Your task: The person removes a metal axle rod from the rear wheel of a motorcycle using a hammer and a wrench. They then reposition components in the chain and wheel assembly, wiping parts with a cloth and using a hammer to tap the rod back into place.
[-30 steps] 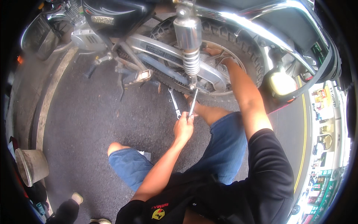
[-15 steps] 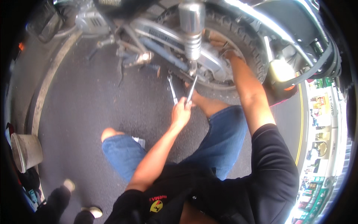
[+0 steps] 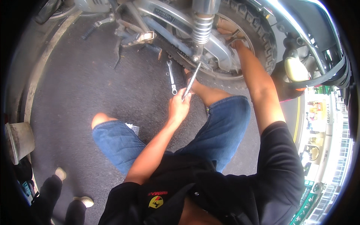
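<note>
My left hand (image 3: 179, 105) has its fingers closed around a slim, straight, silver metal tool (image 3: 193, 78), just on my side of the black, knobbly-tyred rear wheel (image 3: 267, 45) of the motorcycle. The tool slants up and away from me, its far tip near the wheel's lower left edge; I cannot tell whether that tip touches anything. My right hand (image 3: 227, 28) reaches in among the spokes of the wheel. They partly hide it, so I cannot tell whether it grasps something or lies loose there.

A silver, long-shanked metal wrench (image 3: 172, 77) lies on the dark grey asphalt (image 3: 75, 93), to the left of the wheel's lower edge and well apart from its hub. The shiny silver shock absorber with a bare coil spring (image 3: 203, 28) stands across the wheel's left part, and the silver metal swingarm (image 3: 176, 20) runs leftward from the wheel's middle. A small whitish packet (image 3: 134, 128) shows beside my left knee, farther from the wheel than the wrench. Well to the wheel's left are a dirty off-white bucket (image 3: 22, 138) and another person's pale shoes (image 3: 84, 201).
</note>
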{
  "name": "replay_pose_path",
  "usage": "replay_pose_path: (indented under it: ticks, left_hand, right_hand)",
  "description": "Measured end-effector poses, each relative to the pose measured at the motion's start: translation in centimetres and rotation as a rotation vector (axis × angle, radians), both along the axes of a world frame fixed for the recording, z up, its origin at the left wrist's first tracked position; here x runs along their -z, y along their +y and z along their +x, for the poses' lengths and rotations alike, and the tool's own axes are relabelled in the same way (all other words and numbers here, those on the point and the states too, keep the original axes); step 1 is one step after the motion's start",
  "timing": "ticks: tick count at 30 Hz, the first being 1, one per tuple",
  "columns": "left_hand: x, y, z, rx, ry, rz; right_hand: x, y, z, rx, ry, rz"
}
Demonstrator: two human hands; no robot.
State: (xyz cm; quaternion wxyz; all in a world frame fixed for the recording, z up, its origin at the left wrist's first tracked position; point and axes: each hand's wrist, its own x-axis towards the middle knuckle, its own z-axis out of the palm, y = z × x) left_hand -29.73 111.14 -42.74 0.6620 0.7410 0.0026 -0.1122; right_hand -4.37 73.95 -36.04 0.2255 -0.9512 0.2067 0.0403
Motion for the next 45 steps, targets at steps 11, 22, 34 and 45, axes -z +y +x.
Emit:
replay_pose_path:
  ticks: [11, 22, 34, 45]
  left_hand:
    - [2.3, -3.4, 4.9, 0.067, 0.056, -0.179]
    - [0.8, -3.6, 6.2, 0.066, -0.049, -0.168]
    - [1.8, -4.2, 6.0, 0.053, 0.026, -0.027]
    - [3.2, -4.7, 6.1, 0.028, 0.014, -0.197]
  right_hand:
    - [0.2, 0.0, 3.6, -0.030, -0.023, -0.020]
    - [0.2, -0.7, 2.4, -0.003, -0.004, -0.021]
    - [0.5, -2.6, 1.8, -0.003, -0.009, -0.051]
    - [0.0, -1.5, 1.8, 0.013, -0.027, -0.049]
